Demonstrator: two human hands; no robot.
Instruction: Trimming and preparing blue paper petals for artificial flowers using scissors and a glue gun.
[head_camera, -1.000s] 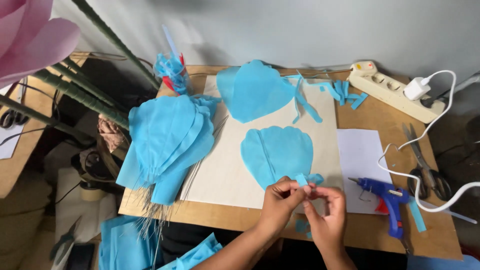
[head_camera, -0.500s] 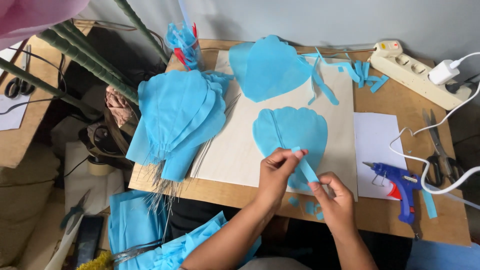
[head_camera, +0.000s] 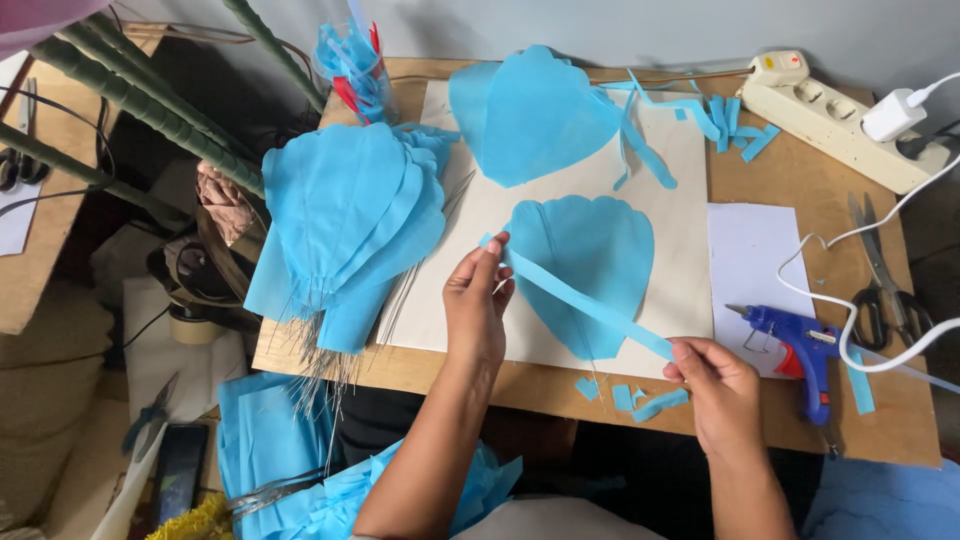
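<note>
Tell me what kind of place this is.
Probably a home craft workspace for making paper or fabric flowers: a wooden table carries cut blue petals, a blue glue gun and scissors, while both hands stretch a blue strip.

Bright even light, soft shadows, sharp focus

The paper strip (head_camera: 590, 300), stretched between the left hand (head_camera: 478, 300) and the right hand (head_camera: 715, 385), bars the way across the petal (head_camera: 585, 260). Bare board (head_camera: 450, 290) lies open just left of it. To the right, the glue gun (head_camera: 800, 345) and its white cord (head_camera: 860, 300) block the table edge; scissors (head_camera: 885, 285) lie beyond.
</note>
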